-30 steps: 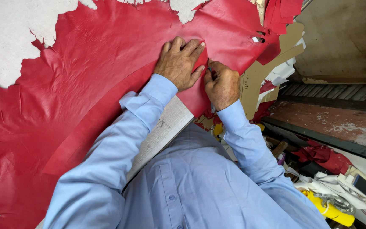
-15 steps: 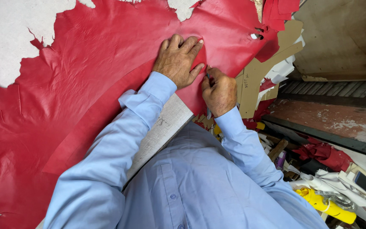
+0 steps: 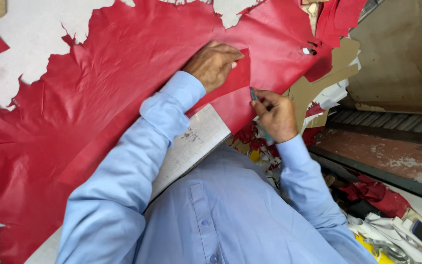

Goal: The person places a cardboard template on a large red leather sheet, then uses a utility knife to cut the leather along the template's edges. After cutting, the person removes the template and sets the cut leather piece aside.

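Pressing my left hand (image 3: 214, 63) flat on the red hide (image 3: 103, 112), I am pinching a knife (image 3: 254, 94) in my right hand (image 3: 277, 116) at its near edge, one piece looking partly cut, most uncut.

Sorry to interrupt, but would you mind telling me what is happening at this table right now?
A person in a light blue shirt is bent over a large red leather hide spread on a white work table. The left hand presses flat on a cut red piece near the hide's edge. The right hand grips a slim cutting tool, its tip at that piece's edge. Cardboard patterns and red scraps lie to the right.
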